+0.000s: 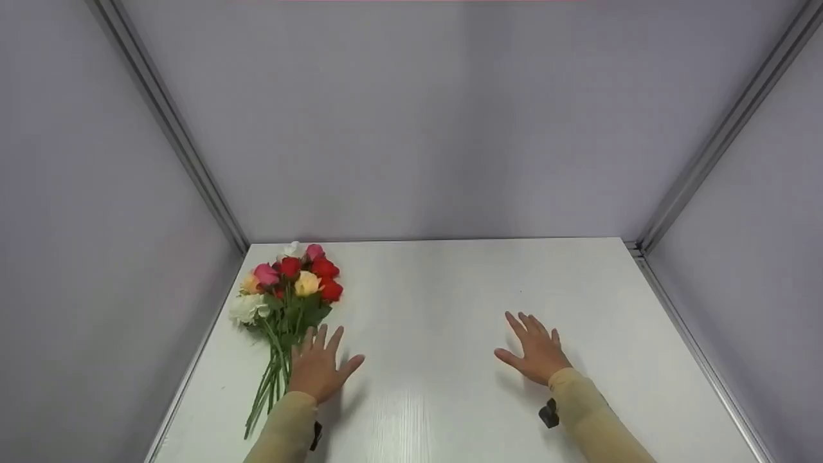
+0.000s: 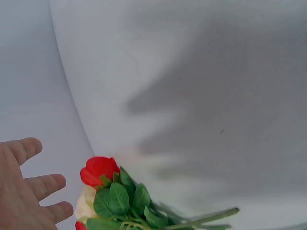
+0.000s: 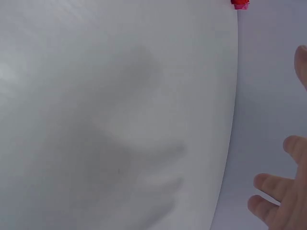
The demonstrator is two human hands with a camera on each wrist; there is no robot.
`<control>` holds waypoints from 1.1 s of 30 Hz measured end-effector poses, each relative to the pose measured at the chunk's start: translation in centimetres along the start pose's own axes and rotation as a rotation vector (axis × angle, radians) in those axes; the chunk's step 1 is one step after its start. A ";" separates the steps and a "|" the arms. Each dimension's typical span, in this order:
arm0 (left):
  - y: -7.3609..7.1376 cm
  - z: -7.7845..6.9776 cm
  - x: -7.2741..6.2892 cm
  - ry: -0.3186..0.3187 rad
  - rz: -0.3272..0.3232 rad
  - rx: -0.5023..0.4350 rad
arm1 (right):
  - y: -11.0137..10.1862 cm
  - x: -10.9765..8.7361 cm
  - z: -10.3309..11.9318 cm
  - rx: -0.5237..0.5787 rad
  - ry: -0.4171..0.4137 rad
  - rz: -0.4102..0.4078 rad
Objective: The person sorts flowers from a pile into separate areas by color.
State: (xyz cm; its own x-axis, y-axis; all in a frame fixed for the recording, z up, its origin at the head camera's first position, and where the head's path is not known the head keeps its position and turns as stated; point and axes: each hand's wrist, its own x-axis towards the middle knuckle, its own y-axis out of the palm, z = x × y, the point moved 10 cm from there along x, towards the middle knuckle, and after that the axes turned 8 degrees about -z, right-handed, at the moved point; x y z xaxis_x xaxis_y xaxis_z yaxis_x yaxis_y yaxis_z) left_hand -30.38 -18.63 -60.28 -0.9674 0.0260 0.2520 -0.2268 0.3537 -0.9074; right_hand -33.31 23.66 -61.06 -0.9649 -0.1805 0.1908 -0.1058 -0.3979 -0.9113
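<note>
Flower bunch (image 1: 289, 314) lying on white table (image 1: 424, 308), along its left side.
Left hand (image 1: 316, 370), fingers spread, holding nothing, above table near the bunch; right hand (image 1: 537, 354), likewise spread and holding nothing, above table right of its middle.

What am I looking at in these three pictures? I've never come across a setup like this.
There is no machine here: these are a person's bare left hand and right hand, in pale sleeves. The widest picture comes from a camera worn on the head, looking forward and down. The other two come from cameras on the wrists, one per hand.

On the white table lies a bunch of flowers, red, pink, white and yellow with green stems, on the person's left. Both hands have their fingers spread and seem to hover, casting shadows. The left one is nearest the stems; the right is well away from them. Neither hand holds anything.
</note>
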 end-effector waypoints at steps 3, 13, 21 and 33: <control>-0.8 0.6 0.2 -0.025 -0.013 0.002 | 0.1 0.1 0.9 0.003 -0.013 0.008; -3.2 3.1 0.3 -0.086 -0.073 -0.013 | 1.1 0.2 3.9 0.034 -0.056 0.020; -4.8 6.5 0.5 -0.206 -0.135 -0.034 | 1.9 0.3 7.2 0.049 -0.112 0.050; -4.1 11.0 -0.2 -0.328 -0.157 -0.016 | 4.0 -0.1 11.7 0.098 -0.211 0.109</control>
State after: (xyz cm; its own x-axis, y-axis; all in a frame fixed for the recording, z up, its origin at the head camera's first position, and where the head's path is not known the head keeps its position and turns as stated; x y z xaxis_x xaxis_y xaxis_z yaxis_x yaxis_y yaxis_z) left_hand -30.53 -30.39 -60.33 -0.9060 -0.3302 0.2647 -0.3766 0.3440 -0.8601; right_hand -30.81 11.60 -60.51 -0.8967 -0.4066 0.1751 0.0294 -0.4493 -0.8929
